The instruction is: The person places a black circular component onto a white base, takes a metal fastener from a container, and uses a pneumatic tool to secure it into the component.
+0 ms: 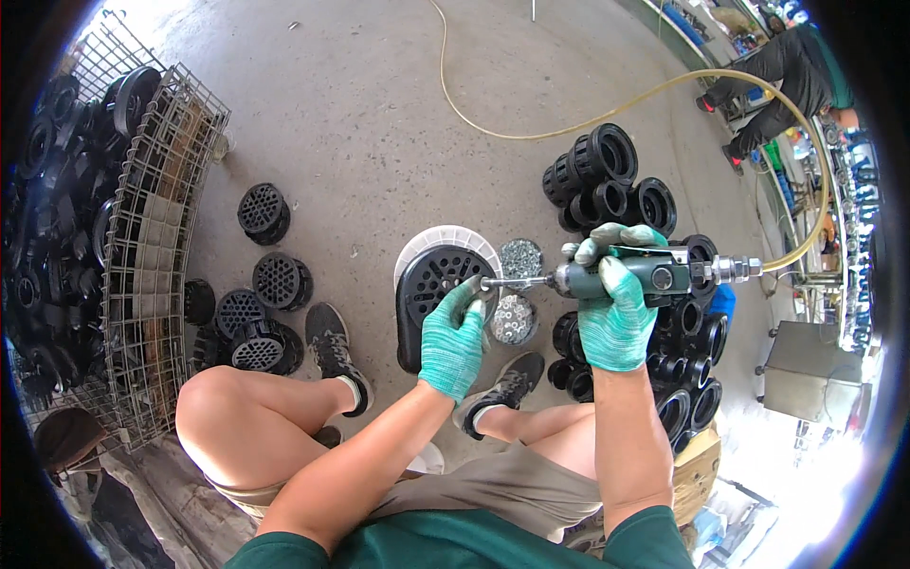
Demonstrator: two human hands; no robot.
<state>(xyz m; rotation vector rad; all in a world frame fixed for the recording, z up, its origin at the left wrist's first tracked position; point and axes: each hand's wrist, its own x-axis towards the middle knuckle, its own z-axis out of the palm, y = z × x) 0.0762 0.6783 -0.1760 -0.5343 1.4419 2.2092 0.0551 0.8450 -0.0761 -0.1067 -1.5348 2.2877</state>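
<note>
My right hand [614, 318], in a green glove, is wrapped round a dark green air screwdriver [621, 278] held level. Its long bit points left toward my left hand [455, 337]. The gloved left fingers pinch together at the bit's tip; a small metal piece seems to be there, too small to name. Below that hand lies a black plastic part [438, 284] with a round slotted face and a straight side, on a white round base [445, 235]. Beside it stand a container of small dark screws [521, 258] and a container of nuts or washers [513, 320].
A yellowish air hose [654, 92] runs from the tool over the floor. Black ring-shaped parts [607, 156] are stacked at the right. Perforated black discs [277, 281] sit at the left, near a wire cage [152, 237] of black parts. Another person [791, 81] is at the far right.
</note>
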